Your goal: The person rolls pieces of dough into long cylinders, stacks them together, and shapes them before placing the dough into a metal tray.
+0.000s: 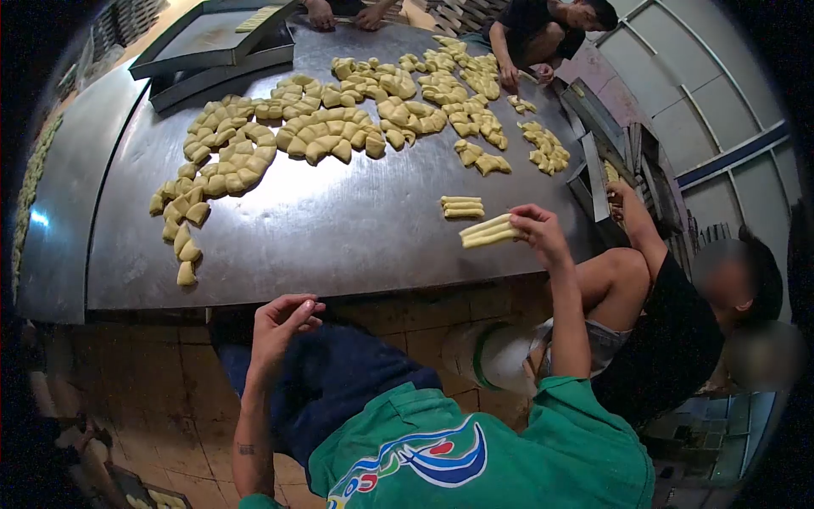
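Observation:
My right hand (540, 236) is closed on a few pale yellow dough sticks (489, 232) lying side by side, held by their right end at the table's near side. Just beyond them, another small group of dough sticks (462, 207) rests on the metal table (339, 233). My left hand (287, 329) hovers at the near table edge, fingers loosely curled and slightly apart, with nothing visible in it. Many cut dough pieces (331, 133) spread across the table in a curved band, out of reach of both hands at this moment.
Metal trays (222, 59) are stacked at the far left corner. At the right, a co-worker's hand (621, 193) reaches into a narrow metal tray (595, 176). Other people's hands (343, 15) work at the far edge. A white bucket (483, 355) stands below the table.

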Action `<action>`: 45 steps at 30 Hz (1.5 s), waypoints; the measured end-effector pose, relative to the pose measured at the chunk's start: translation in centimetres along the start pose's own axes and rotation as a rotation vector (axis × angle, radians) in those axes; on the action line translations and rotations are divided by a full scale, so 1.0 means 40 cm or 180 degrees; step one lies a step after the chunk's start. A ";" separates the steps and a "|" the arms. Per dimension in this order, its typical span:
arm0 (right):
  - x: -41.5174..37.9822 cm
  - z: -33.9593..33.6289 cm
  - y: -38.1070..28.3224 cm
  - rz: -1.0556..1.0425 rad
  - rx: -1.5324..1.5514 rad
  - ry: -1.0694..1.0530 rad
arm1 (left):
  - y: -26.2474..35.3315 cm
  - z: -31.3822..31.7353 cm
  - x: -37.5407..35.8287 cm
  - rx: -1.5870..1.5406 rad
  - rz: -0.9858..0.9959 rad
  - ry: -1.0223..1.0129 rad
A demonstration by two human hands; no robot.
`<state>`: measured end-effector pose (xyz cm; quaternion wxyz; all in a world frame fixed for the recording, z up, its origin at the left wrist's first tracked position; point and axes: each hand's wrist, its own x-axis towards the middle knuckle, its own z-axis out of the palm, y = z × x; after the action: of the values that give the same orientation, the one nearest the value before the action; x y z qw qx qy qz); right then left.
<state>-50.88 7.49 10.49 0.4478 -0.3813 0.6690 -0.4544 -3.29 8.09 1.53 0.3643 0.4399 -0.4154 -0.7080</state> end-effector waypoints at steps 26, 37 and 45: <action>0.091 0.232 0.174 0.0007 -0.1034 -0.0653 | 0.026 -0.067 -0.029 0.0744 0.0532 -0.0079; -0.080 0.438 0.169 -0.0013 -0.0417 -0.1900 | 0.034 -0.377 0.078 0.2968 0.1299 0.3067; -0.213 0.566 0.165 0.0512 0.0052 -0.2674 | 0.031 -0.034 -0.109 0.1665 0.1494 0.1311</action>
<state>-27.52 11.24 2.16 0.7184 -0.4763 0.4525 -0.2285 -0.33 11.10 3.69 0.4674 0.5435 -0.5889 -0.3732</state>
